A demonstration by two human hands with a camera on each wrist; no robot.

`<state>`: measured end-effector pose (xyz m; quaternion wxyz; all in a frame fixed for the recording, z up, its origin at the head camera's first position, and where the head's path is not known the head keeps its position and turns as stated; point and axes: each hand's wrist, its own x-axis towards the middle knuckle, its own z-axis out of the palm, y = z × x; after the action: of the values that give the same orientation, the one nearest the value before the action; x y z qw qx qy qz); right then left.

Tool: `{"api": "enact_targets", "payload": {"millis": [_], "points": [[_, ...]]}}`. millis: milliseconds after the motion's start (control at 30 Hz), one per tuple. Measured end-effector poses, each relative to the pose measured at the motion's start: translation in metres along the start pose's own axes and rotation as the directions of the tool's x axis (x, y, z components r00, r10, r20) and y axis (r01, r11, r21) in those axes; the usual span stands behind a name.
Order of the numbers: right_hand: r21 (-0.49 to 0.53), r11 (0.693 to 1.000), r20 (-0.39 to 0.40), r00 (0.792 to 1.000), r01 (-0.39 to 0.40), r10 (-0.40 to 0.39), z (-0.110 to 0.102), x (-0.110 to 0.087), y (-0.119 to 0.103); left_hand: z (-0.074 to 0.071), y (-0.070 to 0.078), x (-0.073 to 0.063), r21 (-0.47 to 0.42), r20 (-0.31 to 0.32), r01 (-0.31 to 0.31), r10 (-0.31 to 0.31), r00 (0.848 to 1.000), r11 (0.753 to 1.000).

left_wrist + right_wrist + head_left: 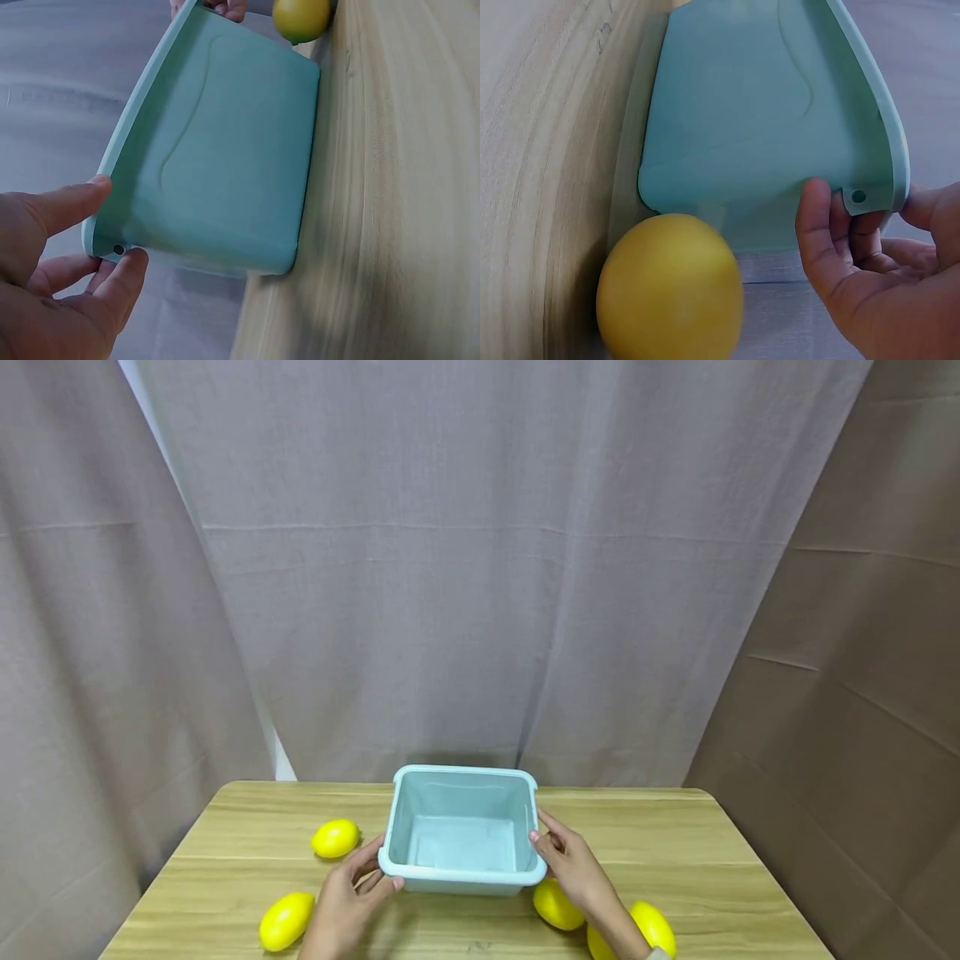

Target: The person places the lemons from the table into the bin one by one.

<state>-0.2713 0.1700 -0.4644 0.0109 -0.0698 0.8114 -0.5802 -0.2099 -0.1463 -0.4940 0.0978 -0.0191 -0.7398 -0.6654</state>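
Observation:
A light blue plastic bin (pixel 461 875) is at the middle of the wooden table, its open top facing up and nothing inside. My left hand (pixel 351 893) grips its near left corner, thumb on the rim and fingers beneath, as the left wrist view shows on the bin (pixel 225 142). At the right end, my right hand (pixel 573 864) pinches the rim between thumb and curled fingers. In the right wrist view a yellow lemon (pixel 671 289) lies beside the bin, close to the right hand (pixel 885 262). Whether the bin's base touches the table I cannot tell.
Two lemons lie left of the bin, one farther back (pixel 335 838) and one nearer (pixel 287 922). Several more are at the right, among them a lemon (pixel 557 906) by the bin and another (pixel 653 928) partly behind the right forearm. Grey curtains (pixel 465 568) hang behind the table (pixel 720 877).

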Motion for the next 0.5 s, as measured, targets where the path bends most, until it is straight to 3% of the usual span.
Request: {"api": "enact_targets", "payload": {"millis": [200,500], "points": [[-0.042,0.998,0.012,0.999,0.042,-0.042,0.000,-0.004,-0.003,-0.003,0.003,-0.005,0.006,-0.010,-0.004,0.004,1.000,1.000],[-0.058,0.998,0.024,1.000,0.020,-0.019,-0.001,-0.014,-0.007,-0.006,0.006,-0.011,0.007,-0.020,0.013,-0.013,1.000,1.000]]}}
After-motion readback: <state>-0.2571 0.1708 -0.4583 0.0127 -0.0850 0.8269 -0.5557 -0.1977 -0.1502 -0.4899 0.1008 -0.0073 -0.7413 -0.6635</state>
